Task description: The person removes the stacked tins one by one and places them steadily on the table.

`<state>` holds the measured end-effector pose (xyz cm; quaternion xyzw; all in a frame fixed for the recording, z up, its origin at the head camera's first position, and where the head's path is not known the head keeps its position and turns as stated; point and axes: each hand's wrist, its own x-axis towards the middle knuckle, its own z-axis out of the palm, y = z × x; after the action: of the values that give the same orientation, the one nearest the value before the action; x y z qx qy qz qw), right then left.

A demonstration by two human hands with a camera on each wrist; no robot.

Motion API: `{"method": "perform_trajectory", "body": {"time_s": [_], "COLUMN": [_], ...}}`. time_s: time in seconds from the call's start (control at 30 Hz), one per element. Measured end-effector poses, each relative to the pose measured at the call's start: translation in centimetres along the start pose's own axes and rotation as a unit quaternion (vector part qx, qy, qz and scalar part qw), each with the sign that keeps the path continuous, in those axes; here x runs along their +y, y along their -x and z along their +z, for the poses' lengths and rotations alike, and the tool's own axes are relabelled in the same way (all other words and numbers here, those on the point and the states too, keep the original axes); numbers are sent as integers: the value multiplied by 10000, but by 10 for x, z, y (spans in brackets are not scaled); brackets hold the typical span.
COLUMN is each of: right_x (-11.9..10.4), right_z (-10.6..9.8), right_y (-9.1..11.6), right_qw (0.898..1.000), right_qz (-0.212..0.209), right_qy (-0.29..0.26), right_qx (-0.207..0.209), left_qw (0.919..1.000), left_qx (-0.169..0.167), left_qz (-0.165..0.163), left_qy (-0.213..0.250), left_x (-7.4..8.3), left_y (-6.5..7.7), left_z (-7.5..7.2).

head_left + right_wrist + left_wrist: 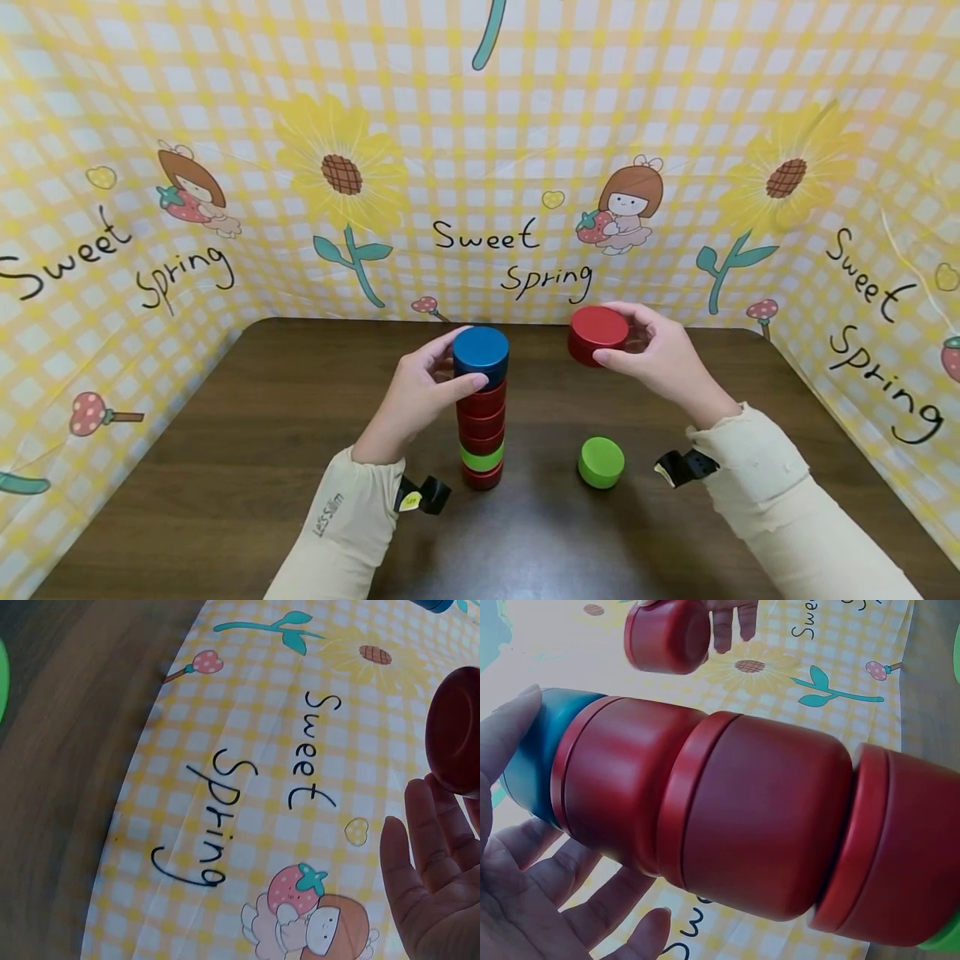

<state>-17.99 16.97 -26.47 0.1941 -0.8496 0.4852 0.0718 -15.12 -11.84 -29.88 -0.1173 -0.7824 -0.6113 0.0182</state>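
Note:
A tall upright stack of small round lidded tins stands on the table, topped by a blue tin (481, 350). Several red tins (765, 817) sit beneath it, with a green tin (482, 459) low among them. My left hand (411, 392) grips the blue tin between thumb and fingers; its other fingers spread beside the stack in the left wrist view. Right of the stack, my right hand (663, 358) holds another red tin (598, 335) in the air, level with the stack's top. In the right wrist view only that tin's base (457, 731) shows.
A separate green tin (601, 462) stands on the dark wooden table (315, 358), right of the stack and nearer to me. A yellow checked cloth (480, 108) with printed flowers hangs behind and at both sides of the table.

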Motion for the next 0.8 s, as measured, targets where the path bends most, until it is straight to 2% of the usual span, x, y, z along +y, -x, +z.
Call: {"method": "perform_trajectory", "body": {"time_s": [0.3,0.8], "right_x": [17,59], "right_z": [-15,-34], "right_y": [14,40], "right_qw": [9995,9978], "right_qz": [149,263], "right_qy": [240,511], "right_qx": [107,341], "left_qw": [9999,10000], "left_qx": [3,-7], "left_qz": [114,51], "left_qy": [-34,-69], "left_x": [0,3], "left_y": [1,2], "left_z": [0,0]}}
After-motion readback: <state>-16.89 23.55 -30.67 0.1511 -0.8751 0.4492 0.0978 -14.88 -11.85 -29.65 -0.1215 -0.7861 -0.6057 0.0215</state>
